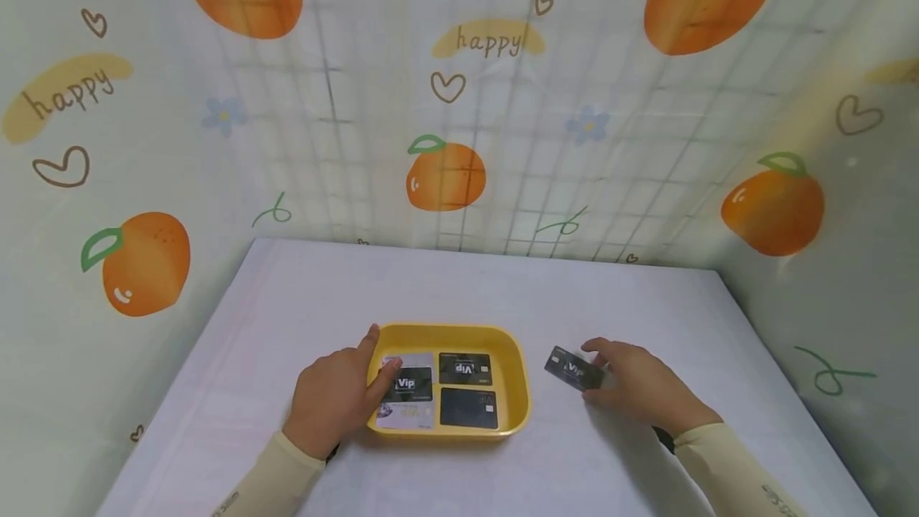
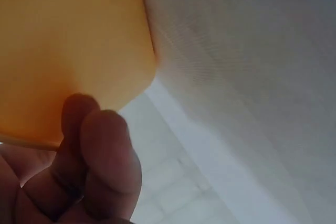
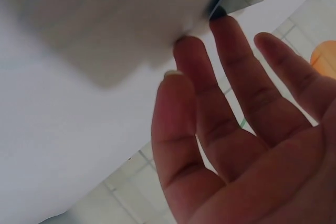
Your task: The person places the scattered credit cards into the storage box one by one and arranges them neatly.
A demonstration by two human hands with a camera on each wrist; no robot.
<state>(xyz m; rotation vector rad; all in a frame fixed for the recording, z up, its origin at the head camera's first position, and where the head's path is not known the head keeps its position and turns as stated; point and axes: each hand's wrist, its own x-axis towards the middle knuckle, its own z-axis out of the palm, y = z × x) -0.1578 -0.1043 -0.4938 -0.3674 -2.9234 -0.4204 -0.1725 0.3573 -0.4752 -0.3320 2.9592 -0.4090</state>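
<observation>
A yellow tray (image 1: 513, 409) sits on the white table, holding several cards. My left hand (image 1: 333, 389) grips its left wall, thumb over the rim and the other fingers outside; in the left wrist view the fingertips (image 2: 107, 145) bear on the outer wall (image 2: 68, 40). Inside, a black Vip card (image 1: 412, 386) overlaps pale cards (image 1: 404, 417) at the left. On the right lie a black Vip card (image 1: 464, 369) and a plain dark card (image 1: 467, 408). Right of the tray, my right hand (image 1: 635, 381) pinches a black Vip card (image 1: 572, 369) by its right end.
The white table (image 1: 459, 282) spreads around the tray and both hands. Behind it and along both sides hangs a pale curtain (image 1: 373, 166) printed with oranges, hearts and the word happy.
</observation>
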